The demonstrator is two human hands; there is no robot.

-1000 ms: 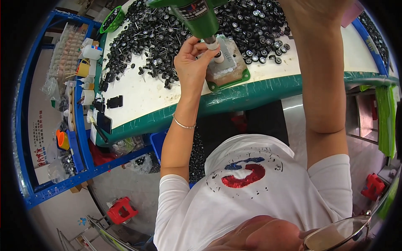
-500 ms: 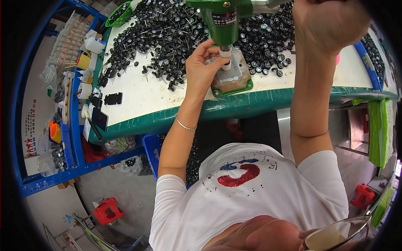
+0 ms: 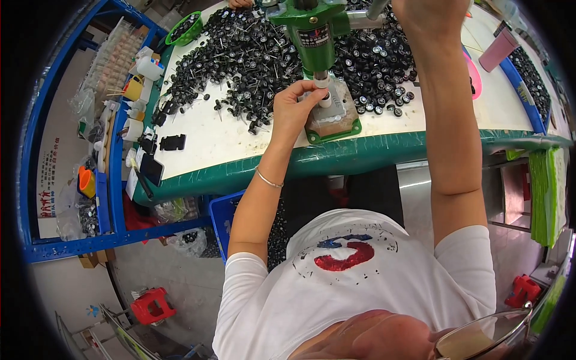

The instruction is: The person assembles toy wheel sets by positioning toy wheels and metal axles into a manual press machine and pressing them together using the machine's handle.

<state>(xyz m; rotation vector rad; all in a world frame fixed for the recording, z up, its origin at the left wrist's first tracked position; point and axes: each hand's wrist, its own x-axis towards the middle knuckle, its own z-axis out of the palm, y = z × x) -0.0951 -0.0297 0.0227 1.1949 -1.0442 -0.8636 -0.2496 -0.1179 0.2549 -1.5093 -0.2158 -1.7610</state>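
Note:
My left hand (image 3: 294,107) reaches under the ram of a green hand press (image 3: 316,51), thumb and forefinger pinched together at its white tip (image 3: 321,82). What they hold is small and mostly covered by the fingertips. Just below them, a white post (image 3: 326,103) stands on the press's base plate (image 3: 336,123), with something dark at its top. My right hand (image 3: 433,21) is raised at the upper edge beside the press lever (image 3: 378,8). It looks closed around the lever's end, though the picture's edge cuts off the fingers.
Heaps of small black wheels (image 3: 240,66), many with metal pins, cover the white tabletop (image 3: 210,144) around the press. A green basket (image 3: 185,30) stands far left, a pink cup (image 3: 499,51) far right. Bottles line the left shelf. Another person's hand (image 3: 240,3) shows at the far edge.
My right hand has moved left and up, and the lever now points more steeply upward. My left hand stays pinched beneath the ram. The whole view has shifted slightly.

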